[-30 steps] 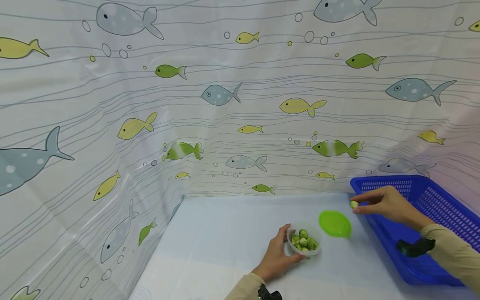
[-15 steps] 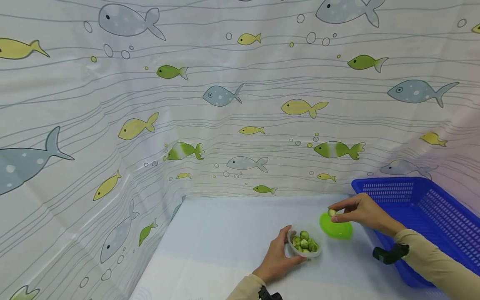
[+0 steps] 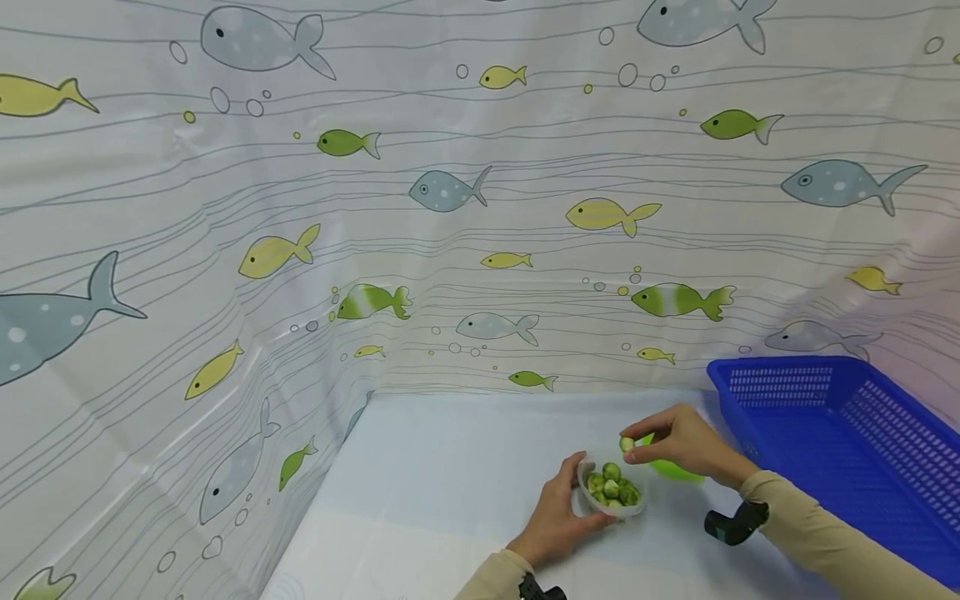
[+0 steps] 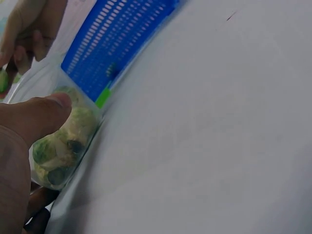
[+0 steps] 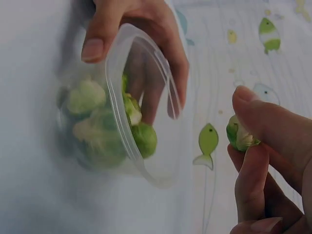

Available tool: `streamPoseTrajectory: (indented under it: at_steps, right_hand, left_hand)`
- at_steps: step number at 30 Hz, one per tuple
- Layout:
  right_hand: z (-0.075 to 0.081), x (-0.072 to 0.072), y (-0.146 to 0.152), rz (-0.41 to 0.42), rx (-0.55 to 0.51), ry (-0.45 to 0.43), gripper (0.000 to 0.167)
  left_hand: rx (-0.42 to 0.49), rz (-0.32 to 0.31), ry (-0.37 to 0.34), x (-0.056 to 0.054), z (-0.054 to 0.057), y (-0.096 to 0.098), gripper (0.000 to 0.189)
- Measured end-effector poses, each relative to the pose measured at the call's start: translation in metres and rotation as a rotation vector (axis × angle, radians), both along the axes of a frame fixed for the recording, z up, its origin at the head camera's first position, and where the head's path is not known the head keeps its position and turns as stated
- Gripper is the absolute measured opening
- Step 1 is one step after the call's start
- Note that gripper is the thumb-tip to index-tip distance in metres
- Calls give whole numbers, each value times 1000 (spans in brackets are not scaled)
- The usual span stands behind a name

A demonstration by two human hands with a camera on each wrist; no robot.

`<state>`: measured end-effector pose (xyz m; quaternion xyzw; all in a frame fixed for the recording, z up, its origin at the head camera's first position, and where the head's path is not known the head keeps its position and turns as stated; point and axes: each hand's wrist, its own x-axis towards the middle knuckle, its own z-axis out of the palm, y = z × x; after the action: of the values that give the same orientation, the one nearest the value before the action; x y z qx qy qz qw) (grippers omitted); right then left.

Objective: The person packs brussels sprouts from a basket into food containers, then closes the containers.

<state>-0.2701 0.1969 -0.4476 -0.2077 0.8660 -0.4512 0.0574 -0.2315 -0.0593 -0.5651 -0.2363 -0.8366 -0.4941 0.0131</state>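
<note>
A clear plastic tub [image 5: 117, 105] on the table holds several green Brussels sprouts [image 3: 612, 488]. My left hand [image 3: 557, 514] grips the tub from its left side, thumb and fingers curled round the wall; the left wrist view shows the thumb [image 4: 46, 112] pressed on the plastic. Between thumb and fingertips, my right hand [image 3: 686, 446] pinches a single Brussels sprout [image 5: 240, 134], held up just beyond the tub's upper right rim. Partly hidden behind the right hand lies a bright green lid [image 3: 675, 472].
At the right stands a large blue plastic basket [image 3: 817, 433] with perforated sides, under and beyond the right forearm. A white cloth [image 3: 435, 467] covers the table. Behind it hangs a fish-print curtain [image 3: 420, 275].
My right hand has moved left from the basket's edge, across the green lid, to the tub, carrying the Brussels sprout. My left hand stays on the tub.
</note>
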Motion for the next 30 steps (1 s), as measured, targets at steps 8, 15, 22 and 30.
streamPoseTrajectory:
  at_steps: [8,15,22,30]
  right_hand:
    - [-16,0,-25,50,32,59,35]
    - [-31,-2,-43,72,89,145,33]
    - [-38,-3,-56,87,137,237,32]
    - [-40,-6,-58,73,166,289,32]
  left_hand:
    - [-3,0,-3,0,1,0,93]
    - [7,-24,41,1,-2,0,90]
    - [23,-42,115,0,-2,0,88]
    - [19,-38,117,-1,-2,-1,88]
